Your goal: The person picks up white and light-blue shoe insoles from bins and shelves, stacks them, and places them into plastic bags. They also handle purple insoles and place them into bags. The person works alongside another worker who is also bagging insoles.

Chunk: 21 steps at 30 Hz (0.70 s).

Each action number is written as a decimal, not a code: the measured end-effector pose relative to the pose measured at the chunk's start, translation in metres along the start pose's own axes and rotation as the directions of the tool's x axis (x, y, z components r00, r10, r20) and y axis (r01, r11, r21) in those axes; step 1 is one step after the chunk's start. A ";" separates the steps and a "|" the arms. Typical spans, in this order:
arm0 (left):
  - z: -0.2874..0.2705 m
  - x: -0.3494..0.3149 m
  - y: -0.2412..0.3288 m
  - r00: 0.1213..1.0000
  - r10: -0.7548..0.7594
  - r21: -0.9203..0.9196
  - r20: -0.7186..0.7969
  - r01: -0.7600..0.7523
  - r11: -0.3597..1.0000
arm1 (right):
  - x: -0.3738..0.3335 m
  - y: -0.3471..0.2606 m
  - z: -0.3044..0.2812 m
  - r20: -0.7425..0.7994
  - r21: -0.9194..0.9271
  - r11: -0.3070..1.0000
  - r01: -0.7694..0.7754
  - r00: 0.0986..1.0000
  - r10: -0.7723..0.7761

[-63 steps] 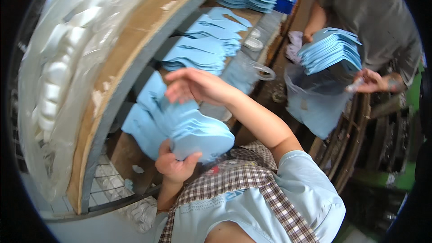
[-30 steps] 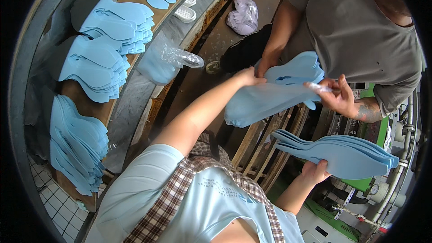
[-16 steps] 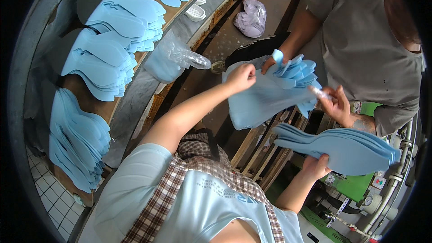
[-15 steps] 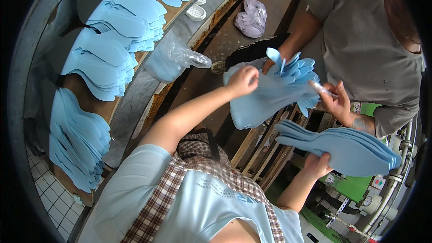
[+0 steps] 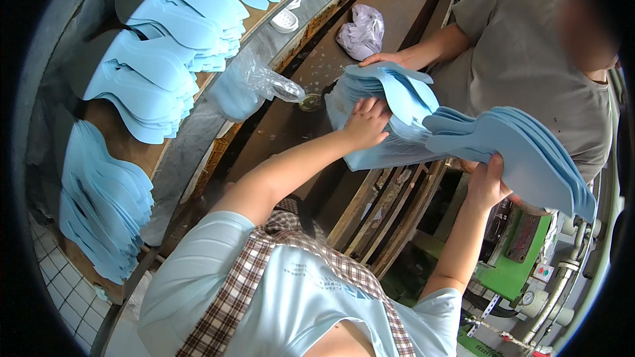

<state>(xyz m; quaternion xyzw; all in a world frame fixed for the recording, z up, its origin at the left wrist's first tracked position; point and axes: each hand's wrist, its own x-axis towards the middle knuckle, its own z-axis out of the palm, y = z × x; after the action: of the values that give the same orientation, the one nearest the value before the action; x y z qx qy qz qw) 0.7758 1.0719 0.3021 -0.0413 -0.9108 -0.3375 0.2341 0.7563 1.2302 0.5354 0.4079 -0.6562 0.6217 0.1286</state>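
Note:
My left hand (image 5: 368,123) has its fingers curled at the mouth of a clear plastic bag (image 5: 393,153), against the light blue insoles (image 5: 390,89) in it. In my right hand (image 5: 491,185) is a thick stack of light blue insoles (image 5: 522,152), gripped along its near edge with the thumb on top. The narrow end of that stack reaches the bag's mouth. Across from me, a co-worker's hand (image 5: 397,59) rests on the far side of the bagged insoles. The co-worker's other hand is mostly hidden behind my stack.
Several fanned piles of blue insoles (image 5: 145,79) lie on the brown table (image 5: 116,119) to my left. A filled plastic bag (image 5: 241,92) and white shoes (image 5: 285,21) sit on the grey ledge. Another bag (image 5: 362,32) lies farther off. Green machinery (image 5: 522,251) and pipes stand at right.
The insoles in the co-worker's hand have gone into the bag's mouth. My left hand has moved slightly right and down onto it. My right hand has raised its stack toward the bag.

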 end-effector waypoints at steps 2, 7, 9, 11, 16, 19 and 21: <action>-0.003 0.009 -0.009 0.999 0.042 0.089 0.033 -0.045 0.995 | 0.008 0.005 0.000 -0.024 0.007 0.997 -0.070 0.997 0.071; -0.009 0.020 -0.035 0.954 0.205 0.101 -0.218 -0.187 0.977 | 0.034 0.023 0.010 -0.089 -0.034 0.973 -0.229 0.970 0.225; -0.012 0.022 -0.039 0.970 0.097 -0.060 -0.221 -0.113 0.992 | 0.046 0.028 0.016 0.000 -0.253 0.930 -0.267 0.961 0.275; -0.017 0.023 -0.038 0.920 0.199 0.065 -0.338 -0.188 0.980 | 0.057 0.031 0.022 0.142 -0.363 0.924 -0.122 0.973 0.184; -0.026 0.004 -0.037 0.958 0.216 -0.378 0.188 -0.132 0.916 | 0.080 0.029 0.040 0.057 -0.207 0.948 -0.243 0.964 0.259; -0.015 -0.001 -0.054 0.838 0.232 -0.411 0.493 -0.011 0.912 | 0.092 0.029 0.053 0.100 -0.220 0.951 -0.218 0.964 0.245; -0.003 -0.007 -0.070 0.754 0.314 -0.307 0.577 -0.156 0.939 | 0.098 0.029 0.058 0.177 -0.230 0.952 -0.202 0.953 0.245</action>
<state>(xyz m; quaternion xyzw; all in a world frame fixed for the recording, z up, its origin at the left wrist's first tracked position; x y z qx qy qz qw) 0.7669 1.0170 0.2590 -0.2922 -0.8764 -0.3804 -0.0429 0.6937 1.1365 0.5700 0.3762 -0.7697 0.5148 0.0316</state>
